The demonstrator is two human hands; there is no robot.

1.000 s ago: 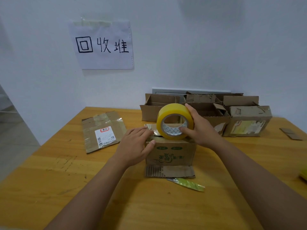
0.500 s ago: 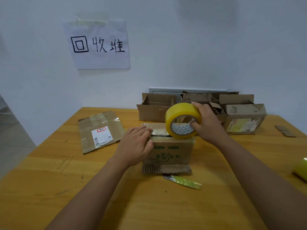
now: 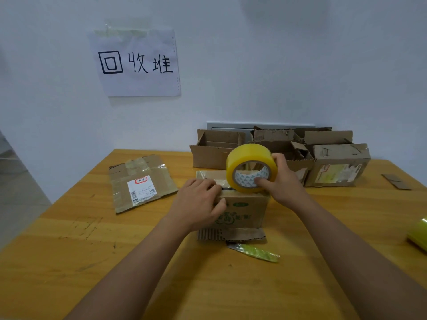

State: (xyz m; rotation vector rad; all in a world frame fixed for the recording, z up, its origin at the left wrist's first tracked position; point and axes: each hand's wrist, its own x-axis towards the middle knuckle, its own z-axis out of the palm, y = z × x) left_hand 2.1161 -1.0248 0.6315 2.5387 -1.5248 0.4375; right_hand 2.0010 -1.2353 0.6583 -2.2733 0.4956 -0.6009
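Note:
A small cardboard box point(image 3: 245, 213) with green print stands in the middle of the wooden table point(image 3: 92, 262). My left hand point(image 3: 198, 204) lies over the box's top left edge, fingers pressing on the flaps and thumb on the front face. My right hand point(image 3: 283, 181) grips a yellow roll of tape point(image 3: 250, 167), thumb inside the core, fingers round the outside. The roll stands on edge on the right part of the box top. A shiny strip of tape point(image 3: 209, 175) lies along the top behind my left fingers.
A flattened box point(image 3: 141, 181) with a white label lies to the left. Several open and worn cardboard boxes point(image 3: 337, 166) stand at the back by the wall. A green wrapper scrap point(image 3: 256, 251) lies in front of the box. Another yellow roll point(image 3: 418, 234) peeks in at the right edge.
My right hand has drawn the tape roll to the right along the box top. My left hand has stayed pressed on the box's left side.

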